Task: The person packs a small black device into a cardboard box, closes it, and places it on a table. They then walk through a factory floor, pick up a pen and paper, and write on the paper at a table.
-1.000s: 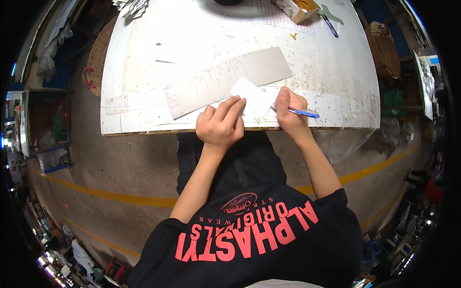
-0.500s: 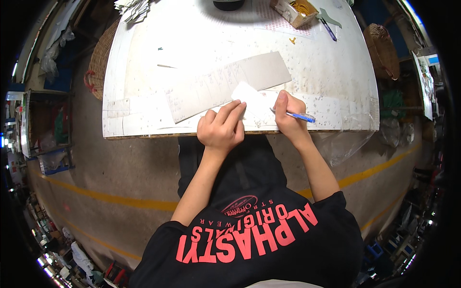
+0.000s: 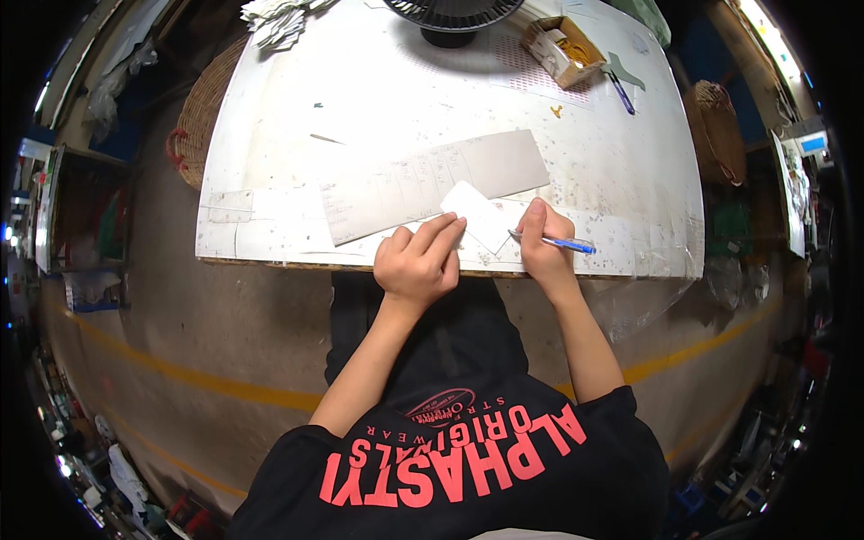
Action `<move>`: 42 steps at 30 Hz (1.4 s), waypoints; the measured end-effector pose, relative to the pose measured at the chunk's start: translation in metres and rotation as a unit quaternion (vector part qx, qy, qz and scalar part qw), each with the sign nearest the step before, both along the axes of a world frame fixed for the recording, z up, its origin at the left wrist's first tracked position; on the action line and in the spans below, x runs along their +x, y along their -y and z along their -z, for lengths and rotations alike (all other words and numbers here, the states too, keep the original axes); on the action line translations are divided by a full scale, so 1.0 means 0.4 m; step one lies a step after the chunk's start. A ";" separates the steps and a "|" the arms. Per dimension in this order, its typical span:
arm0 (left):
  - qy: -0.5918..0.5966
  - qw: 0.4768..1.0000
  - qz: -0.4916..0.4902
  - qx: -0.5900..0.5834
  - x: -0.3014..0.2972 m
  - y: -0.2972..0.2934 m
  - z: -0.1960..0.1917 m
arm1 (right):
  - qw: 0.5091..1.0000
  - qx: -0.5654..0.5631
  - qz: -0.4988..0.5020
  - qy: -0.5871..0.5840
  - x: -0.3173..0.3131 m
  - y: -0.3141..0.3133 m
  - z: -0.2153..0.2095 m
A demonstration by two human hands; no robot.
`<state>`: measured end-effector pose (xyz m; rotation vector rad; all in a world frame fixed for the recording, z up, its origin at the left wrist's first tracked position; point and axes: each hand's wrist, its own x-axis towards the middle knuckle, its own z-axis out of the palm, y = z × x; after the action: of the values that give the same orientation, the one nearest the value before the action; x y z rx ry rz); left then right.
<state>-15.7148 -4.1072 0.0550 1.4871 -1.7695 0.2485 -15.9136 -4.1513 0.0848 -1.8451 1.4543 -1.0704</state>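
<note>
A small white slip of paper (image 3: 481,216) lies at the near edge of the table, overlapping a long grey card (image 3: 432,184) with handwritten lines and columns. My left hand (image 3: 418,265) rests at the slip's left side, its index and middle fingers stretched out and their tips on the paper; the other fingers bend toward the table. Just right of the slip, my right hand (image 3: 547,243) grips a blue pen (image 3: 571,244) between thumb and fingers. The pen's tip points left, close to the slip's right edge; whether it touches the paper I cannot tell.
Toward the back of the white table (image 3: 279,171) stand a black fan (image 3: 453,13) and an open cardboard box (image 3: 564,52) with yellow items. A purple pen (image 3: 621,93) lies beside the box. Papers (image 3: 279,20) are piled far left. Wicker baskets (image 3: 205,117) flank the table.
The whole view has shifted, so the table sits lower and more of the fan shows. Both hands keep nearly the same places by the slip, with the pen still in my right hand.
</note>
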 end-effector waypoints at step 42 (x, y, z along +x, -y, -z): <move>0.002 1.000 -0.010 -0.016 0.002 -0.003 -0.002 | 0.999 0.002 -0.034 0.024 0.135 0.177 0.012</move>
<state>-15.7139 -4.1061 0.0558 1.4839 -1.7463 0.2878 -15.8597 -4.2223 0.0800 -1.8393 1.3548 -1.0706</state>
